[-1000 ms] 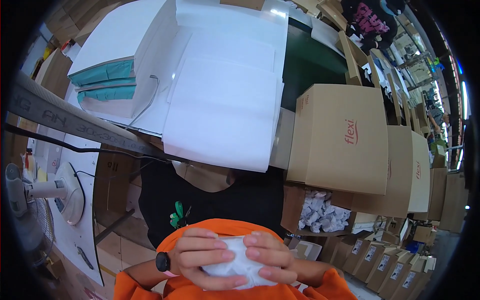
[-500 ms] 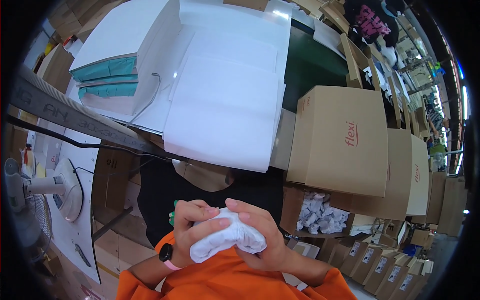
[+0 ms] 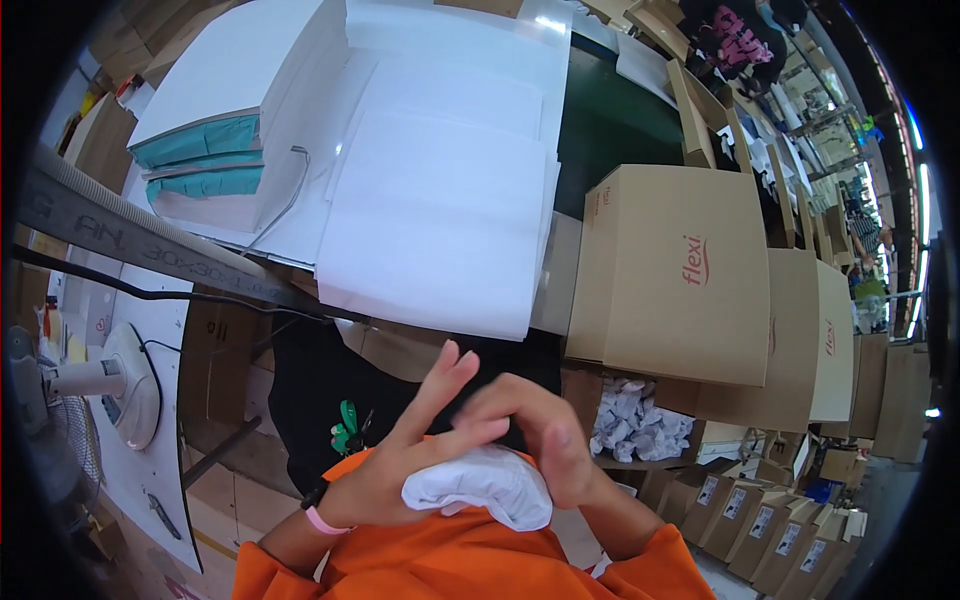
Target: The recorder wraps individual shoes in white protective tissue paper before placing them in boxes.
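Observation:
A crumpled, rolled wad of white paper (image 3: 480, 487) is held in front of my orange top. My left hand (image 3: 395, 475) grips its left end, with two fingers reaching up and another lying across the top of the paper; a pink band circles that wrist. At the wad's right end is my right hand (image 3: 560, 440), its fingers lifted off the paper and loosely bent toward the left fingers. Those fingertips are slightly blurred. The underside of the wad is hidden.
Flat white sheets (image 3: 430, 220) lie stacked on the table ahead, beside a white box (image 3: 230, 75) with teal inside. Closed brown cartons (image 3: 690, 270) stand at the right, over a box of crumpled paper balls (image 3: 640, 425). A white fan (image 3: 130, 385) stands left; green-handled snips (image 3: 347, 428) rest on my dark lap.
My right hand has let go of the wad and its fingers have risen. The left fingers have stretched upward, and the wad has shifted slightly right. The green-handled snips have come into fuller view.

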Demonstrator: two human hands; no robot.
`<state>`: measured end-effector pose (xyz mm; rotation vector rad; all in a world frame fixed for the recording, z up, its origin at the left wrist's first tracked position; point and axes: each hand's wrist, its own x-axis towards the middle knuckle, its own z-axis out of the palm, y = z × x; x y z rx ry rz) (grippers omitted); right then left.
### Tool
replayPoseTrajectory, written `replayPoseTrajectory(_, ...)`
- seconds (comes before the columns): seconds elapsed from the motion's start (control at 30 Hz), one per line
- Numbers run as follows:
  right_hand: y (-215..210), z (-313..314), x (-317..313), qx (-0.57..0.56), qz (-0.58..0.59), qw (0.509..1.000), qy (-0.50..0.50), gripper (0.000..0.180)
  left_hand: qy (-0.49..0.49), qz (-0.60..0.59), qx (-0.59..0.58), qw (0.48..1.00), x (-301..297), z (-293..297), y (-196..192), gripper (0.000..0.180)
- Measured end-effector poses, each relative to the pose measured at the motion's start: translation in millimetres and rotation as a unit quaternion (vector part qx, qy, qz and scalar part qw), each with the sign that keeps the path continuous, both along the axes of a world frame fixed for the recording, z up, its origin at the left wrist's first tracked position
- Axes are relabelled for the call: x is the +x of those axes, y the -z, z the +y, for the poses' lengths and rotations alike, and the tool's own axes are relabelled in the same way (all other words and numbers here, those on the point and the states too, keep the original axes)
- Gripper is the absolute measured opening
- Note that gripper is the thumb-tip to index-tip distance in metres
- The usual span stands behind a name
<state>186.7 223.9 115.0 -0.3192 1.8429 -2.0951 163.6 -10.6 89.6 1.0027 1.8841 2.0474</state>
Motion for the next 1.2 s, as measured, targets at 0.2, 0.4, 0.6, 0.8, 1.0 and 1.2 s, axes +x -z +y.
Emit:
replayPoseTrajectory(0.2,9,-32,18,0.045,0.074,0.993,0.078,0.088,-0.047,0.017,0.02,0.999,5,19,0,0.063)
replayPoseTrajectory(0.4,6,-33,32,-0.077,-0.096,0.978,0.166,0.085,-0.004,0.001,0.03,1.0,5,24,1,0.065)
replayPoseTrajectory(0.6,5,-34,43,-0.069,-0.128,0.966,0.213,0.086,0.165,-0.005,0.061,0.984,-14,15,5,0.098)
replayPoseTrajectory(0.8,14,-31,46,-0.071,-0.098,0.97,0.211,0.076,0.011,0.059,0.076,0.995,23,38,12,0.107)
replayPoseTrajectory(1.0,19,-47,26,-0.054,0.045,0.972,0.226,0.052,-0.085,0.108,0.08,0.987,25,49,28,0.082)
replayPoseTrajectory(1.2,36,-65,20,-0.055,-0.033,0.937,0.344,0.052,-0.11,0.081,0.049,0.989,21,46,44,0.068)
